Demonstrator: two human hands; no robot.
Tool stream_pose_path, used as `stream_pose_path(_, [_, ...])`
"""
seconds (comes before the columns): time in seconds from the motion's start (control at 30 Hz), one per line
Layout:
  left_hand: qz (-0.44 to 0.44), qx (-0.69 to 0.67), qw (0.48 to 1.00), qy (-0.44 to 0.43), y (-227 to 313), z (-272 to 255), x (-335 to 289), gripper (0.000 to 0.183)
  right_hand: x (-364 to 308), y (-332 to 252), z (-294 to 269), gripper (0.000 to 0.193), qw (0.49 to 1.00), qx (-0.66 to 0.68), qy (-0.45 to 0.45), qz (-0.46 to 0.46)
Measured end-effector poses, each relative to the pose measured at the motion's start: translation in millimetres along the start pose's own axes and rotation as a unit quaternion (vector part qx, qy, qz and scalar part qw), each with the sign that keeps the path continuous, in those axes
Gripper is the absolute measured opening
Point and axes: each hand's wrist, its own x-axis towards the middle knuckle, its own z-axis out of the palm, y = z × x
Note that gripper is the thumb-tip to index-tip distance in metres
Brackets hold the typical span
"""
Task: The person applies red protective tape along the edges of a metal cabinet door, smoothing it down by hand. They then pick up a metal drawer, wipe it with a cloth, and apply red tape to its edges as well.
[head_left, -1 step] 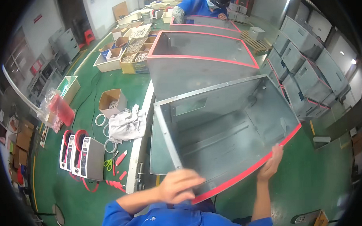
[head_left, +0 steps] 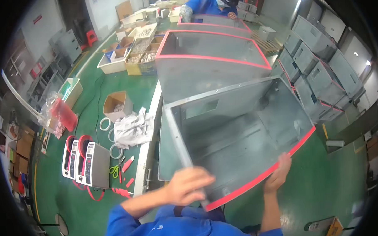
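Right in front of me is an open grey sheet-metal box [head_left: 239, 137], tilted, with its hollow inside facing up. Red tape [head_left: 264, 173] runs along its near rim; its left and far rims are bare metal. My left hand [head_left: 190, 185] is closed around the near left corner, fingers bent over the rim and thumb lower down. On the near side toward the right, my right hand [head_left: 278, 173] grips the taped rim, fingertips at the tape and palm against the outside wall.
Behind stands another box [head_left: 212, 63] with red-taped rims; a co-worker [head_left: 212, 5] leans over a further one. On the green tabletop at left are two tape dispensers [head_left: 90, 165], scissors [head_left: 114, 170], a white cloth [head_left: 133, 128] and a carton [head_left: 117, 104]. Stacked metal boxes [head_left: 321, 78] rise at right.
The near box has shifted slightly to the right in the picture. My left hand has moved a little up and right at its corner; my right hand keeps its hold on the rim.
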Motion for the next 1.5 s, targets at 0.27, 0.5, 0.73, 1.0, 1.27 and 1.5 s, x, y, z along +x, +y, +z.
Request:
stream_pose_path(0.27, [0.177, 0.134, 0.964, -0.145, -79.7, -76.6, 55.4, 0.063, -60.2, -196.3, -28.6, 0.041, 0.992, 0.015, -0.111, -0.057])
stream_pose_path(0.5, [0.161, 0.095, 0.954, -0.234, -91.4, -69.7, 48.8, 0.055, -61.6, -227.1, -33.6, 0.035, 0.992, -0.041, -0.102, -0.061])
stream_pose_path(0.73, [0.188, 0.128, 0.949, -0.217, -88.9, -69.5, 43.8, 0.046, -53.3, -247.8, -30.1, 0.031, 0.996, -0.065, -0.061, -0.032])
stream_pose_path(1.0, [0.159, 0.139, 0.955, -0.21, -88.6, -59.8, 46.6, 0.05, -52.6, -252.9, -36.4, 0.033, 0.997, -0.054, -0.05, -0.008])
stream_pose_path(1.27, [0.172, 0.166, 0.954, -0.183, -63.1, -47.4, 37.1, 0.048, -49.8, -167.6, -51.0, 0.035, 0.999, 0.014, -0.016, -0.029])
stream_pose_path(1.5, [0.152, 0.171, 0.952, -0.204, -57.1, -46.0, 40.6, 0.049, -23.2, -58.2, -40.6, 0.052, 0.999, -0.025, -0.033, -0.019])
